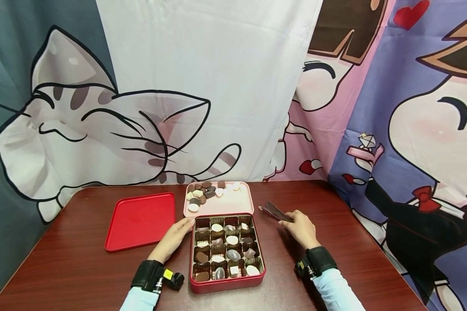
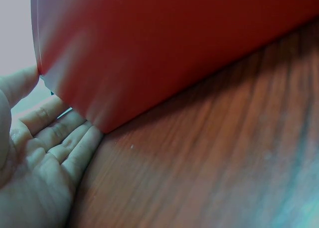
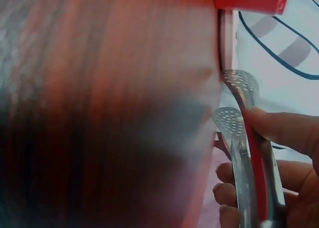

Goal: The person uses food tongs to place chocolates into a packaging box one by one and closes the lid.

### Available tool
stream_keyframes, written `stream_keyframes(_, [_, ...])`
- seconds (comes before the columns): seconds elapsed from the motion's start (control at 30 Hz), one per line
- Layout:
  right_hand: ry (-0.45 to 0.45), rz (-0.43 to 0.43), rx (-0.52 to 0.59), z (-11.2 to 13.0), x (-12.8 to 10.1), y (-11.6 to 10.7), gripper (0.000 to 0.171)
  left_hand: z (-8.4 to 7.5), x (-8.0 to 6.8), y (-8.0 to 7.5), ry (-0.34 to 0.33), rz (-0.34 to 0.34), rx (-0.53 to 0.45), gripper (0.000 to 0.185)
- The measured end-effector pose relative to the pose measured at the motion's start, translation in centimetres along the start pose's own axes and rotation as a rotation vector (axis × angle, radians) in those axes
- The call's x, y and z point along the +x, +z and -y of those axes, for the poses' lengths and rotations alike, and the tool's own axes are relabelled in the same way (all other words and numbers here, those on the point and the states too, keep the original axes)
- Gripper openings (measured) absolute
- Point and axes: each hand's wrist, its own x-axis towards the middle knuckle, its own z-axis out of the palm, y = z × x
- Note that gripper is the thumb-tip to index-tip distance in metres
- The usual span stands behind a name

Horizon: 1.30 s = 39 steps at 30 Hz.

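A red tin box [image 1: 227,287] stands on the table, its gold divided insert holding chocolates in brown, white and grey tones in its compartments. At the box's far left corner, my left hand [image 1: 172,240] touches the side. In the left wrist view the fingers [image 2: 79,153] lie fairly straight against the red wall, the thumb at its edge. To the right of the box, my right hand [image 1: 304,231] grips metal tongs [image 1: 275,212]. In the right wrist view, the tongs' perforated round ends [image 3: 230,122] are spread apart, with nothing between them.
Behind the box lies a pink tray [image 1: 237,206] with several dark, brown and white pieces, mostly at its left. A red lid [image 1: 142,222] lies flat at the left. Past the table [image 1: 74,268] hangs a printed cloth [image 1: 218,86].
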Motion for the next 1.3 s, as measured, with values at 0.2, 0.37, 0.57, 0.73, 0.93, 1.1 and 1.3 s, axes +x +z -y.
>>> stream_keyframes(0.2, [0.036,0.012,-0.017,0.15,0.07,0.19,0.037,0.07,0.06,0.08,0.009,-0.001,0.0,0.047])
stream_keyframes(0.37, [0.057,0.032,-0.024,0.22,0.08,0.2,0.031,0.12,0.14,0.17,0.008,-0.003,0.002,0.046])
stream_keyframes(0.57, [0.073,0.039,-0.025,0.33,0.07,0.3,0.036,0.07,0.12,0.17,0.011,-0.001,0.01,0.046])
stream_keyframes(0.73, [0.08,0.04,-0.037,0.33,0.02,0.5,0.042,0.11,0.08,0.08,0.008,0.003,0.006,0.047])
stream_keyframes(0.93, [0.07,0.045,-0.025,0.06,-0.03,0.62,0.044,0.14,-0.02,0.12,0.013,-0.001,0.009,0.047])
stream_keyframes(1.1, [0.05,0.008,0.02,-0.27,-0.31,0.65,0.044,0.05,-0.06,0.26,0.01,-0.001,-0.002,0.046])
stream_keyframes(1.3, [0.002,-0.118,0.193,0.72,-0.73,0.91,0.04,-0.4,-0.15,0.18,0.013,0.004,-0.065,0.05])
